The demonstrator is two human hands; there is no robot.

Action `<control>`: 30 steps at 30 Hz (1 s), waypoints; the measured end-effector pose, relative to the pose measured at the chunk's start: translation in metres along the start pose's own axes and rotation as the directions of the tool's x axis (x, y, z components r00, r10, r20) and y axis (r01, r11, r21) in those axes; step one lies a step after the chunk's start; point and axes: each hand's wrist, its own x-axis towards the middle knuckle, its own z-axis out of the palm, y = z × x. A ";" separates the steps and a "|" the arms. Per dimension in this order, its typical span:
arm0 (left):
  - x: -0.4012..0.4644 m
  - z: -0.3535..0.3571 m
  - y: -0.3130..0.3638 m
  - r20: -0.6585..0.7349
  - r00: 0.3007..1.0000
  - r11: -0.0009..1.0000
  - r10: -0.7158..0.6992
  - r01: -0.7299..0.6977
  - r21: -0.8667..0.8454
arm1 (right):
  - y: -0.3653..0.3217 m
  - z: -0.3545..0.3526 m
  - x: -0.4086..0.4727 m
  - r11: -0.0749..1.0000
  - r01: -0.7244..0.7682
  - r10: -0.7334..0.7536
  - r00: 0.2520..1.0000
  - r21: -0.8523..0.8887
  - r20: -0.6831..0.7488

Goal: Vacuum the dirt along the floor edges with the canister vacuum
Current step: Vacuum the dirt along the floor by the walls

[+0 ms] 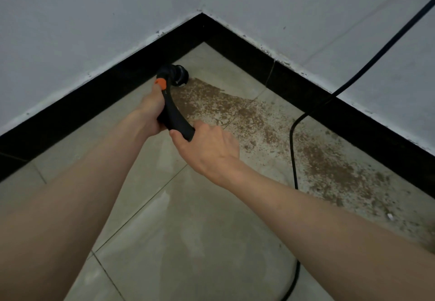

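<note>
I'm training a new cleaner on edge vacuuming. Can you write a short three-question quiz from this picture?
1. True or false: both hands hold the vacuum handle.
2. Where does the dirt lie? A) along the right-hand skirting B) along the left-hand skirting C) on the wall
3. Fill in: the nozzle sits near the room's ____.

Key:
1. True: the left hand has its grip higher up, just below the orange button; the right hand holds the lower end.
2. A
3. corner
</note>
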 end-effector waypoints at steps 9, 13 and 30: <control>-0.017 0.024 -0.010 0.098 0.994 0.997 -0.051 0.046 0.054 | 0.020 -0.010 -0.020 0.999 -0.054 0.054 0.998 0.001 0.019; -0.030 0.037 -0.015 0.091 0.995 0.994 -0.044 0.034 0.105 | 0.029 -0.013 -0.032 0.997 -0.080 0.080 0.997 0.022 0.012; -0.079 0.109 -0.044 0.120 0.991 0.964 -0.066 0.032 0.265 | 0.089 -0.034 -0.086 0.977 -0.199 0.201 0.979 0.073 -0.021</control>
